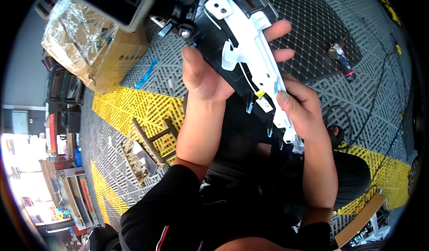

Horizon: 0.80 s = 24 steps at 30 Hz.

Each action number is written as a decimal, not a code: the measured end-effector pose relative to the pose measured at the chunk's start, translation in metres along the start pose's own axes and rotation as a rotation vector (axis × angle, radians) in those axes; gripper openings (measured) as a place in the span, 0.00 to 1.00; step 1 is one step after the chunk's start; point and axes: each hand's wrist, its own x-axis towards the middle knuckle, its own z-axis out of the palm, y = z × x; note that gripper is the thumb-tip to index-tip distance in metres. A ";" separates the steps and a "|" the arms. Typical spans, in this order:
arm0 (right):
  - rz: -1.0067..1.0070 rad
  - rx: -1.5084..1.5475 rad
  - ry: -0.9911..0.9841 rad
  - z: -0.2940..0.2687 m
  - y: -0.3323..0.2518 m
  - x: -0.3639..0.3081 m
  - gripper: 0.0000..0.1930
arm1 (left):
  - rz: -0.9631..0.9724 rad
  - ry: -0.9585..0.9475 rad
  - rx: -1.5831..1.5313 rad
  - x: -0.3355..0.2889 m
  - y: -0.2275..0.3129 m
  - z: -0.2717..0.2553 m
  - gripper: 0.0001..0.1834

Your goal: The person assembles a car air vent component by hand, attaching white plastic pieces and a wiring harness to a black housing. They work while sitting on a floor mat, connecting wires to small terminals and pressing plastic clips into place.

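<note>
Held up before me is a long plastic car trim part (pixel 257 56), with a white frame along a black panel. A thin white wire and yellow and white tags (pixel 264 104) sit on it, and dark metal-and-plastic fittings are at its far end. My left hand (pixel 205 79) supports it from beneath; the thumb stands at the left side and two fingertips come out past the right edge. My right hand (pixel 306 106) grips the near right edge, thumb on top of the white frame and fingers curled below. Part of each hand is hidden behind the part.
At the far left stands a plastic-wrapped cardboard box (pixel 129 54), with a grey-rimmed black piece (pixel 137 21) above it. A dark quilted mat (pixel 308 32) and a colourful cylindrical object (pixel 343 63) lie at the far right. A brown frame (pixel 154 137) rests left; an open carton (pixel 364 215) sits lower right.
</note>
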 end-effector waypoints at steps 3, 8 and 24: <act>0.118 0.082 0.070 -0.008 0.012 -0.008 0.17 | -0.013 0.110 0.149 -0.002 -0.015 -0.003 0.50; 0.155 0.010 0.182 -0.006 0.033 -0.023 0.17 | 0.021 0.386 0.358 -0.016 -0.031 0.000 0.32; 0.137 -0.217 0.462 -0.007 0.031 -0.029 0.23 | -0.106 0.462 0.597 -0.025 -0.036 -0.001 0.31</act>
